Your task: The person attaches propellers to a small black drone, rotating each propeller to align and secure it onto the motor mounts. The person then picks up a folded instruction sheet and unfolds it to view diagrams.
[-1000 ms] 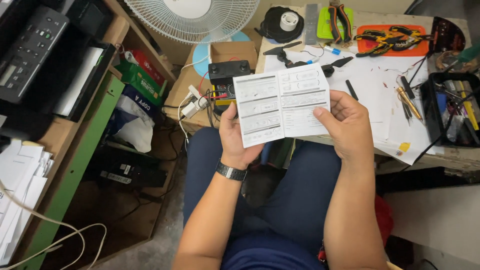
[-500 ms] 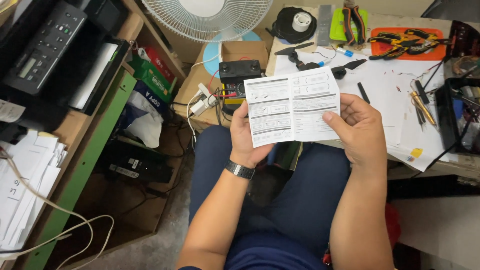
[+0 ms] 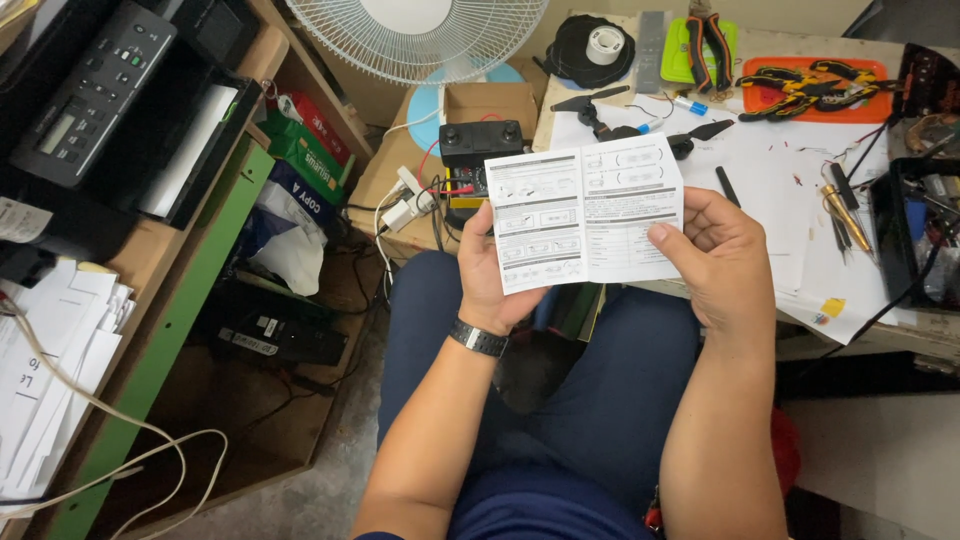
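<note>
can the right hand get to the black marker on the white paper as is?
Probably not as is: the right hand is pinching the leaflet together with the left hand. The black marker lies just beyond its fingers on the white paper, with nothing between, so once that grip lets go it looks reachable.

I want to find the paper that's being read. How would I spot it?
Start at the big white fan at the top, then look down to the two hands over the lap. The folded leaflet sits between the left hand and right hand. It alone is held up, printed with small diagrams.
</note>
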